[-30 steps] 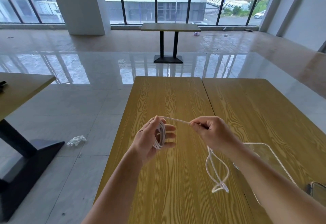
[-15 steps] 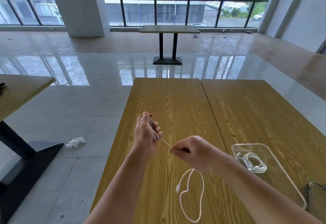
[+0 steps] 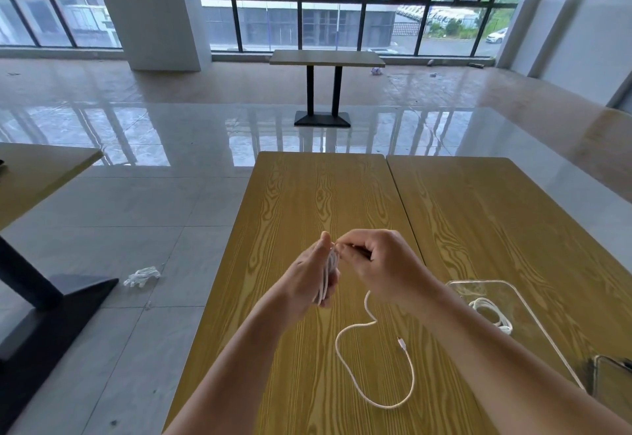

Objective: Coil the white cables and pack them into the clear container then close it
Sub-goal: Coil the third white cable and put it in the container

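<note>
Over the tabletop, mid-coil: second white cable going round the left hand.

At 9 o'clock on the floor lies a crumpled glove. Left hand has its grip clamped on a bundle of loops; right hand, touching it, pinches the cable, whose loose tail trails toward 6 o'clock. At 3 o'clock the clear container holds one coiled cable. I judge the next move needs the tail wound in, then the bundle carried right.

Soft daylight from the windows glares off the floor; edges bow.
</note>
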Demonstrator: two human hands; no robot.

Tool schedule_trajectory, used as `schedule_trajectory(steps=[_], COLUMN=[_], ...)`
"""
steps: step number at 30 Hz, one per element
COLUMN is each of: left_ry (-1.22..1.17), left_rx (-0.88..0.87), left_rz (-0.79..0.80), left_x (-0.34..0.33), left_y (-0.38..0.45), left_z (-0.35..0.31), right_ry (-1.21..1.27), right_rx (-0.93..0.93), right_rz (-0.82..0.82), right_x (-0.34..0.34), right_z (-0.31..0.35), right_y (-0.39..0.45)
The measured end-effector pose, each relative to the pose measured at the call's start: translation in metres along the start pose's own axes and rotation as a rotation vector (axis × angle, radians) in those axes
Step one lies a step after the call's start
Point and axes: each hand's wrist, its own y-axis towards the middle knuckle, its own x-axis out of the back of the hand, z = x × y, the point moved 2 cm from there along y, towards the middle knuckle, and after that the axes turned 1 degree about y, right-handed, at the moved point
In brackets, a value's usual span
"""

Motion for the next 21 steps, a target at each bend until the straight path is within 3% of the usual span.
schedule_trajectory(steps=[4, 8, 12, 17, 21], left_ry=[-0.075, -0.103, -0.127, -0.317, -0.468], left_rx=[0.075, 0.041, 0.047, 0.036, 0.020], left_rz=[0.157, 0.282, 0.325, 0.227, -0.004], left_x=[-0.007, -0.003, 0.000, 0.010, 0.019], left_y=[-0.008, -0.012, -0.014, -0.011, -0.008], left_z=[-0.002, -0.003, -0.002, 0.002, 0.004], right_ry=[0.043, 0.130, 0.173, 0.124, 0.062], right_rx=[-0.024, -0.028, -0.064, -0.123, -0.202], right_rz=[-0.026, 0.023, 0.043, -0.004, -0.106], right_x=[0.002, 0.002, 0.002, 0.009, 0.015], right_z=[-0.006, -0.009, -0.009, -0.018, -0.030], right_y=[0.000, 0.000, 0.001, -0.002, -0.006])
